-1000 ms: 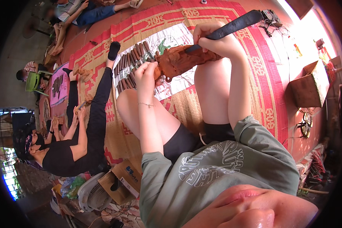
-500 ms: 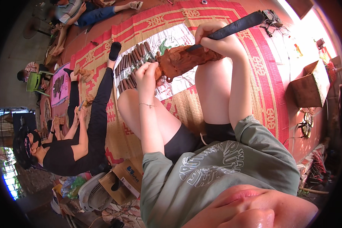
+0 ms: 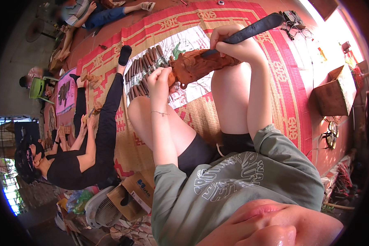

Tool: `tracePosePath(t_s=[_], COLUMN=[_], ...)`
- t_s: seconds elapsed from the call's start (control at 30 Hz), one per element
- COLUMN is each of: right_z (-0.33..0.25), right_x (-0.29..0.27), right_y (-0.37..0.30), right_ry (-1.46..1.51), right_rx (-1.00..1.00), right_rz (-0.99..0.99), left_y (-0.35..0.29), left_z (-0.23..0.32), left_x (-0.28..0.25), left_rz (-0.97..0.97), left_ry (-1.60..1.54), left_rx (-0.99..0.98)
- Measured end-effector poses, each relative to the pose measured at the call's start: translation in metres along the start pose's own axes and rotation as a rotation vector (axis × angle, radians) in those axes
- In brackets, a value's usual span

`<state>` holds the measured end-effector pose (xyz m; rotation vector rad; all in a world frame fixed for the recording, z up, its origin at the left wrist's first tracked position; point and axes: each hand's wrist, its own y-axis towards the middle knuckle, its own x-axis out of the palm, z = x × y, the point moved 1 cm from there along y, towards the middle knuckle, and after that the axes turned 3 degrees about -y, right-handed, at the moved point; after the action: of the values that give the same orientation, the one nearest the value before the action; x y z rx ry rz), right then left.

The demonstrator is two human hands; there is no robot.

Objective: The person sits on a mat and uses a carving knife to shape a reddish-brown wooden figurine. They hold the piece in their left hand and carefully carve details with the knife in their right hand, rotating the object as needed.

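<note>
A reddish-brown wood carving (image 3: 197, 67) lies slanted above my knees, one end near my right thigh. My left hand (image 3: 159, 80) is closed on its left end, thumb and fingers pinching it. In my right hand (image 3: 230, 40) is a long dark carving tool (image 3: 259, 28), its broad rounded end sticking out to the upper right. The tool's narrow end meets the top of the carving; its very tip is hard to make out. Beyond my left hand, several wooden-handled tools (image 3: 141, 67) lie in rows on a white sheet (image 3: 199, 88).
A red and tan woven mat (image 3: 289, 102) spreads beneath me. To the left, a co-worker in black (image 3: 71, 166) sits with legs stretched out, hands on a tool near a wood piece. A wooden box (image 3: 336, 92) stands right; a cardboard box (image 3: 132, 196) and fan (image 3: 104, 211) stand lower left.
My hands, the carving and the dark tool stay almost in place, with the tool's outer end shifted very slightly. The co-worker's hands and tool have moved slightly.
</note>
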<state>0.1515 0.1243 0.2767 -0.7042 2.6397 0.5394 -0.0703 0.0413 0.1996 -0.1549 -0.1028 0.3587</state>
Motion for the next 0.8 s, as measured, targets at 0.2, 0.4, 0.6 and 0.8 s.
tracePosePath(t_s=[0.2,0.4,0.6,0.8], right_z=[0.009,0.001,-0.001,0.007], right_x=[-0.003,-0.001,0.002,-0.016], right_y=[0.003,0.001,0.001,-0.003], right_ry=[-0.064,0.029,0.011,-0.12], right_rx=[-0.045,0.076,0.058,0.036], right_rz=[0.087,0.055,0.093,0.221], left_y=[-0.001,-0.002,-0.004,-0.003], left_z=[0.001,0.001,0.004,0.008], left_x=[0.0,0.001,0.001,0.002], left_rz=[-0.003,-0.002,0.038,0.026], left_ry=[-0.012,0.017,0.013,0.005], left_rx=[-0.016,0.012,-0.024,0.005])
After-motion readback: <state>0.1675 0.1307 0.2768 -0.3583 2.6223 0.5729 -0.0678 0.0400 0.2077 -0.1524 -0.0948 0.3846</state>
